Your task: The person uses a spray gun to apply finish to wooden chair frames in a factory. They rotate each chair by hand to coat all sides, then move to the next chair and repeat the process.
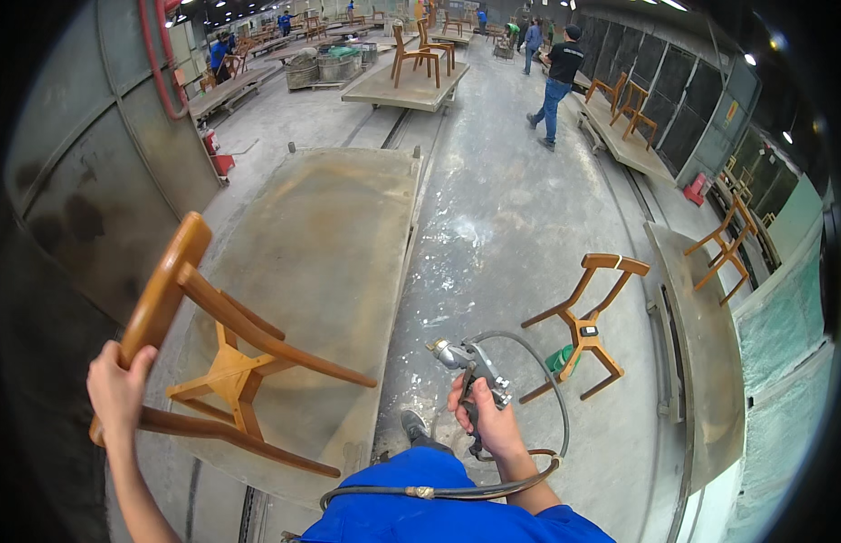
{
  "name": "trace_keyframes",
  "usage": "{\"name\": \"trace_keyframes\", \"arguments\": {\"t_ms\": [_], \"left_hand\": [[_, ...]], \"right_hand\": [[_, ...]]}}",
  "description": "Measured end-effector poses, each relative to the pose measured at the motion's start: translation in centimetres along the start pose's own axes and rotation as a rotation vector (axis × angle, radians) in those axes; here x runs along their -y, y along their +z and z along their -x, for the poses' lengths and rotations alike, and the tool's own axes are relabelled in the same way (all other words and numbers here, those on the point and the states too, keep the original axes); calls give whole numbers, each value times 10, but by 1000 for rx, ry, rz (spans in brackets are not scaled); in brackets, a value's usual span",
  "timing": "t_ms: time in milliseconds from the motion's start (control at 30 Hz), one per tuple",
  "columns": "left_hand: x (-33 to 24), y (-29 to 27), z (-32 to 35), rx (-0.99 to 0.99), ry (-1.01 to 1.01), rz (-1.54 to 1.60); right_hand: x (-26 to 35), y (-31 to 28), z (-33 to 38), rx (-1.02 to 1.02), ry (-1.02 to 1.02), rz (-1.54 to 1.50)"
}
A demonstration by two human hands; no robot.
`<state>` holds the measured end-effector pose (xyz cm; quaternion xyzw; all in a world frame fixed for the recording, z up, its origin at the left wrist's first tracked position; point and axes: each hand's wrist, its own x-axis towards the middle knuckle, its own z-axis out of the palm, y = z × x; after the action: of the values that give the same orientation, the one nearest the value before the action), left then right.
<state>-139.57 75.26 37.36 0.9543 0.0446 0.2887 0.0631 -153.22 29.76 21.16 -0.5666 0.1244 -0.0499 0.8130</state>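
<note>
My left hand point(117, 389) is wrapped round the curved top rail of a wooden chair frame point(235, 371), brown and seatless with a cross-shaped centre. The frame is tilted over a wide flat platform point(321, 226); whether its legs touch the surface I cannot tell. In my right hand point(488, 421) is a metal spray gun point(475, 362), its nozzle toward the upper left. A dark hose point(565, 416) loops from the gun round my right forearm and across my blue clothing. The gun is apart from the chair frame.
On the floor at right stands another chair frame point(588, 326) with a small dark object on its centre, beside a green container point(563, 360). A platform at far right point(701, 362) bears a chair frame point(728, 244). Ahead, a person point(558, 81) walks near more platforms. Red pipes point(158, 63) run along the left wall.
</note>
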Motion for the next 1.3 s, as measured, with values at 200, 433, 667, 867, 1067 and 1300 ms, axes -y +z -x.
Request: {"name": "trace_keyframes", "arguments": {"t_ms": [200, 433, 667, 867, 1067, 1300], "left_hand": [[67, 6, -68, -69, 26, -249], [155, 66, -62, -781, -89, -581], [168, 206, 30, -562, -351, -183], [67, 322, 253, -180, -1007, 504], [25, 368, 281, -325, -1443, 613], [31, 360, 230, -352, -1412, 326]], "right_hand": [[3, 17, -2, 83, -9, 58], [0, 45, 4, 129, -48, 137], [-7, 51, -2, 168, -31, 218], [-22, 42, -86, 247, 90, 196], [-52, 24, -245, 296, 211, 327], [-112, 24, -366, 449, 318, 440]]}}
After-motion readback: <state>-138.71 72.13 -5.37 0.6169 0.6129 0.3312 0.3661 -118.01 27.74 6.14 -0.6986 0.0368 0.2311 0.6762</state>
